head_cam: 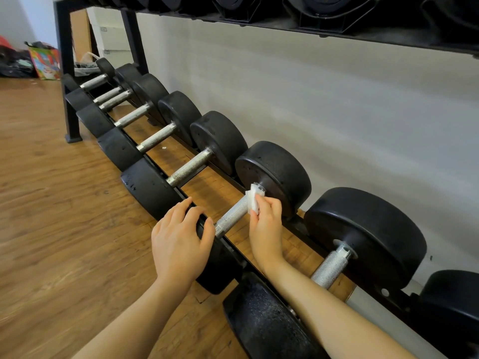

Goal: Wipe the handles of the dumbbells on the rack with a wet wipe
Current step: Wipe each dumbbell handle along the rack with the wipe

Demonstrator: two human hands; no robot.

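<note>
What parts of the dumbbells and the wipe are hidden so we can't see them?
Only the head view:
- The near weight of the dumbbell being wiped: mostly covered by the left hand.
- The wet wipe: partly hidden by the right hand pinching it.
- Top-shelf dumbbells: cut off by the upper edge.
- Nearest weight: cut off by the bottom edge.

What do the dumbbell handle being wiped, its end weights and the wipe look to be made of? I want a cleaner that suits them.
Handle: bare metal, probably steel, silver-grey with a fine knurled texture.
End weights: matte black, likely rubber or a rubber coating; dull, faintly pitted surface.
Wet wipe: thin white non-woven sheet, folded, pinched against the handle by the right hand.
</note>
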